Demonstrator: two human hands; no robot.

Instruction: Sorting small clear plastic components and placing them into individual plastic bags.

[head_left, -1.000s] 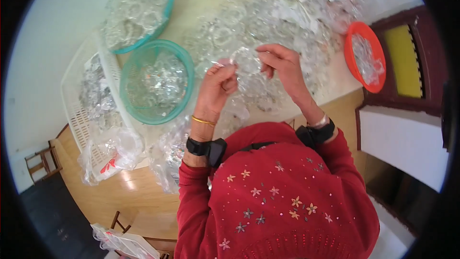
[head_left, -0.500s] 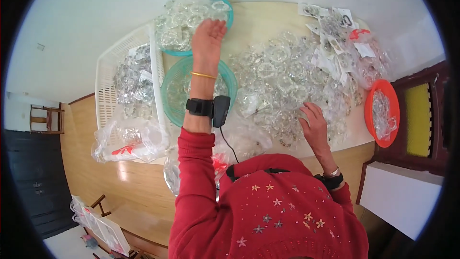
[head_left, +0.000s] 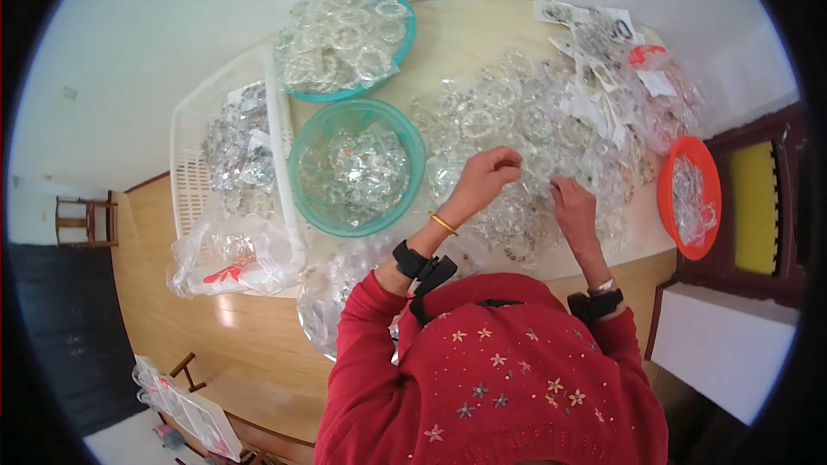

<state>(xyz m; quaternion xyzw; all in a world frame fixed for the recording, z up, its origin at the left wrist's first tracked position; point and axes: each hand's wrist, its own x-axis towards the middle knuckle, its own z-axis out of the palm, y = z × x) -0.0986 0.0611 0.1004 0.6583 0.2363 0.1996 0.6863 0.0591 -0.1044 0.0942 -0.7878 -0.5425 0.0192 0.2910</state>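
A broad pile of beaded bracelets in clear plastic bags point(head_left: 508, 112) covers the middle of the table. Over its near part is my left hand point(head_left: 489, 179), its fingers curled together; anything in them is too small to make out. Just to the right, my right hand point(head_left: 575, 209) has thumb and fingers pinched above the same pile, and what they hold, if anything, does not show. A small gap separates the two hands. Left of the pile stands a green mesh basket point(head_left: 303, 198) partly filled with bagged pieces. Behind it, a teal basin point(head_left: 408, 32) is heaped with bagged clear bracelets.
A white slatted crate point(head_left: 191, 198) with bagged beads stands at the left, a plastic bag point(head_left: 267, 258) over its near end. An orange basin point(head_left: 711, 185) sits at the table's right edge. White-carded bracelets point(head_left: 603, 77) and a pinkish bag point(head_left: 672, 112) lie far right.
My left hand has come back from above the teal basin to the pile, near my right hand. My right hand's fingers have drawn together into a pinch, almost in place.
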